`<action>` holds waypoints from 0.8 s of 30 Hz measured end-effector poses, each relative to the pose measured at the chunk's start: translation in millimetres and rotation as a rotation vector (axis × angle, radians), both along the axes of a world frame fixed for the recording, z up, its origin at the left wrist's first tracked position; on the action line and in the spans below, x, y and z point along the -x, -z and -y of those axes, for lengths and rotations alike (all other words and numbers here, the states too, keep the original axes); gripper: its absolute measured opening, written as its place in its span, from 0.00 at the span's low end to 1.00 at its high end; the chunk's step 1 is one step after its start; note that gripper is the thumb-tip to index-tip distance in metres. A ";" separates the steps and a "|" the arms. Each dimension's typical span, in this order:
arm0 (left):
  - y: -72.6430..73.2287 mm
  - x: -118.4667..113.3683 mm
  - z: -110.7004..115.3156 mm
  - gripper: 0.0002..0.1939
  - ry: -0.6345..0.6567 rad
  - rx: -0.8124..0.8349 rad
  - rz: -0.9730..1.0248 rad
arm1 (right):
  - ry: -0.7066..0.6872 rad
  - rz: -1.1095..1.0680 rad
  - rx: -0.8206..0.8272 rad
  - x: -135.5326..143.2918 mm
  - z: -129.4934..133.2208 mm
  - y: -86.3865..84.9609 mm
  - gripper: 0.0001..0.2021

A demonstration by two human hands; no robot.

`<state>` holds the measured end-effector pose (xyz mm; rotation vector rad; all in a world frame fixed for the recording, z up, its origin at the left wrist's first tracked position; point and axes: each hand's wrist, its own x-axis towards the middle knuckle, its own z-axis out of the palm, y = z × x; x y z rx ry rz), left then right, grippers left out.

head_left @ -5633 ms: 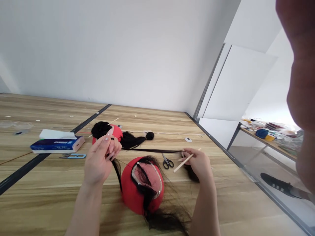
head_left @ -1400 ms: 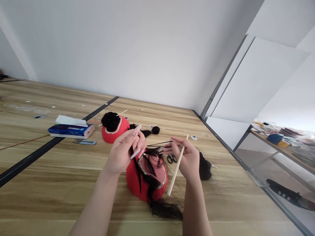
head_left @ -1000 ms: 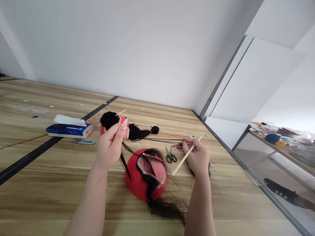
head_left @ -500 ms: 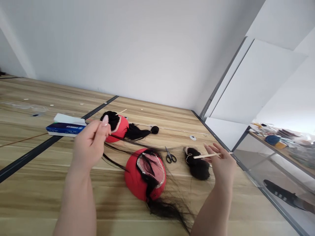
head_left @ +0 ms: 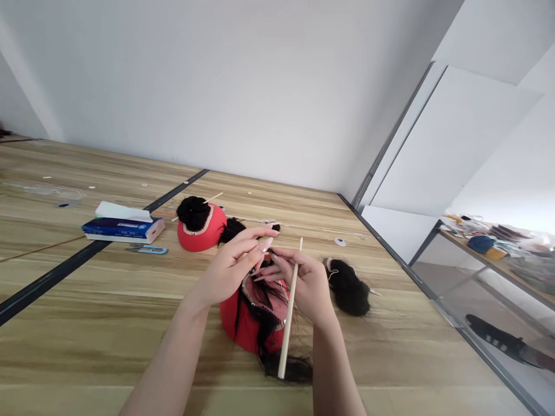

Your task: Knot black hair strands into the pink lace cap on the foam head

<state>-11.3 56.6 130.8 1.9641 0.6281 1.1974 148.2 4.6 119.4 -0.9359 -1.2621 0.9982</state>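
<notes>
My left hand (head_left: 236,263) and my right hand (head_left: 303,280) meet above a red dome-shaped form (head_left: 238,323) that carries black hair and a pinkish mesh patch. The left fingers are pinched on black hair near the right fingertips. A pale wooden stick (head_left: 289,318) is held in my right hand, slanting down over the form. Loose black hair (head_left: 290,368) trails from the form onto the table. Behind stands a second red form (head_left: 206,234) with a black bun (head_left: 193,212) and a thin stick through it.
A blue tissue pack (head_left: 119,228) and a light-blue cutter (head_left: 151,249) lie at the left. A black hairpiece (head_left: 349,289) lies right of my hands. A cluttered shelf (head_left: 498,263) and a person's shoe (head_left: 494,335) show at the far right.
My left hand has moved right and my right hand has moved left with the stick, so they now meet over the nearer form. The stick has turned from nearly level to steep, and the scissors are now hidden.
</notes>
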 end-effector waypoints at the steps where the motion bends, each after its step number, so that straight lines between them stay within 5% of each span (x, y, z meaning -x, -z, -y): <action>1: 0.3 0.0 -0.8 0.18 0.003 0.030 0.027 | -0.017 0.003 -0.001 -1.8 0.1 0.6 0.10; 6: 0.3 -5.4 -0.3 0.13 0.069 0.229 0.221 | -0.080 0.058 -0.020 -8.8 4.7 -0.3 0.11; 11: -0.3 -12.9 5.4 0.22 0.258 0.375 0.521 | 0.068 0.185 -0.043 -15.6 2.7 2.5 0.11; 19: 1.0 20.3 -15.7 0.21 -0.112 0.106 0.517 | 0.403 0.190 -0.012 -78.3 -0.4 11.9 0.15; 24: -3.7 37.7 -17.1 0.21 -0.294 0.026 0.483 | 0.487 0.132 -0.024 -101.8 3.5 15.4 0.13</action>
